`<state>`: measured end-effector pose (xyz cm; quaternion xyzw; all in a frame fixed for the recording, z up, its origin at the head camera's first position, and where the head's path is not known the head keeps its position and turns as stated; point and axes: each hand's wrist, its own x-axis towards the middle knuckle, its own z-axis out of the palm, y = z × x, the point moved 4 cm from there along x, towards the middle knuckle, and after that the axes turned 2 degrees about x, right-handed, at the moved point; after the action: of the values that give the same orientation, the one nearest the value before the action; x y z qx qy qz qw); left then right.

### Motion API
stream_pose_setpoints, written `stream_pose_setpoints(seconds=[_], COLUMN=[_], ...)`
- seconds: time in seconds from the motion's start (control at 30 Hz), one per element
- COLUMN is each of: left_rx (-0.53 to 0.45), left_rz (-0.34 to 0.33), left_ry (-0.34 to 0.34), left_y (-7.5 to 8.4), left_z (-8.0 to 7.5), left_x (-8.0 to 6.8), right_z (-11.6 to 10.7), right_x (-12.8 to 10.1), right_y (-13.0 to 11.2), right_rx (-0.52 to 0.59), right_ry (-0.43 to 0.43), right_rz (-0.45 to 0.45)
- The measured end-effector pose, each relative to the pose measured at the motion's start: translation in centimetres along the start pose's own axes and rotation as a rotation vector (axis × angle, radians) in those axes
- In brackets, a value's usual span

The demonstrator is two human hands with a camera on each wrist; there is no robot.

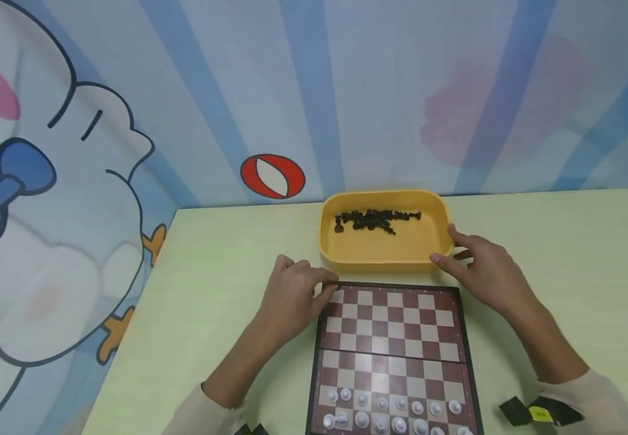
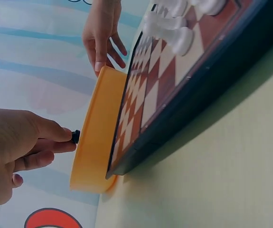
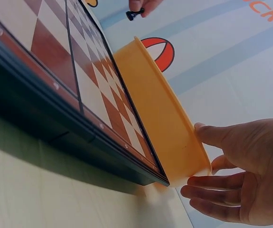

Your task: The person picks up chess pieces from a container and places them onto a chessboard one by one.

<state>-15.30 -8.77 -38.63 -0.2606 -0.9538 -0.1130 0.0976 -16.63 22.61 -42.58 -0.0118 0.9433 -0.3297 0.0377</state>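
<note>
My left hand [image 1: 294, 296] pinches a small black chess piece [image 2: 75, 137] between thumb and fingertips, above the far left corner of the chessboard [image 1: 388, 352]. The piece also shows in the right wrist view, but its exact kind is unclear. My right hand [image 1: 490, 272] holds the right end of a yellow plastic tray [image 1: 376, 256], thumb and index finger at its rim and the other fingers outside. More black chess pieces [image 1: 370, 219] lie in a heap inside the tray. White chess pieces [image 1: 398, 425] stand in two rows on the board's near side.
Behind the table [image 1: 221, 241] rises a wall [image 1: 379, 96] with blue stripes and cartoon drawings. The tray stands at the table's back edge, just beyond the board. A dark seam runs across the board's middle.
</note>
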Motion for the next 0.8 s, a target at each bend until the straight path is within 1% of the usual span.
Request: stream_pose_setpoints(seconds=[0.23, 0.47, 0.6, 0.8], left_rx=[0.011, 0.025, 0.03, 0.026], left_rz=[0.015, 0.039, 0.038, 0.041], left_ry=[-0.011, -0.047, -0.079, -0.106], left_y=[0.0, 0.0, 0.1, 0.0], left_z=[0.5, 1.1, 1.6, 2.4], left_x=[-0.7, -1.2, -1.5, -1.9], right_z=[-0.1, -0.1, -0.1, -0.1], right_x=[0.0, 0.0, -0.1, -0.1], right_y=[0.0, 0.2, 0.2, 0.1], right_rx=[0.001, -0.007, -0.011, -0.011], right_ry=[0.016, 0.01, 0.013, 0.02], right_rz=[-0.027, -0.027, -0.03, -0.037])
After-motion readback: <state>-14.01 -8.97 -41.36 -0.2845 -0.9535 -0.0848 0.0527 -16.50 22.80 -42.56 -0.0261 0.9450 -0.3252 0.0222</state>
